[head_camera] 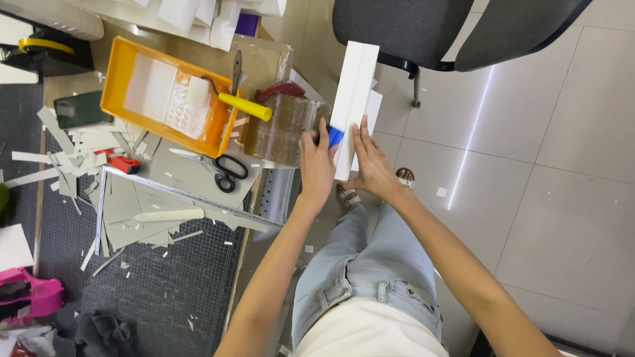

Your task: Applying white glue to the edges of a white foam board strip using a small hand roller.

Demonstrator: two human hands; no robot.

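My left hand (316, 162) grips a small blue tool (335, 137) and presses it against the side of a long white box (354, 99). My right hand (372, 165) lies flat on the other side of the box, fingers spread, steadying it. The box stands on edge past the table's right edge, above my knees in light jeans. Just left of the box a brown glue-stained board (281, 129) lies at the table edge.
An orange paint tray (119, 73) holds a roller with a yellow handle (245, 106). Black-handled scissors (215, 168), a metal ruler (192, 198), a red cutter (122, 162) and grey card scraps lie on the cutting mat (152, 291). A dark office chair (436, 30) stands on the tiled floor.
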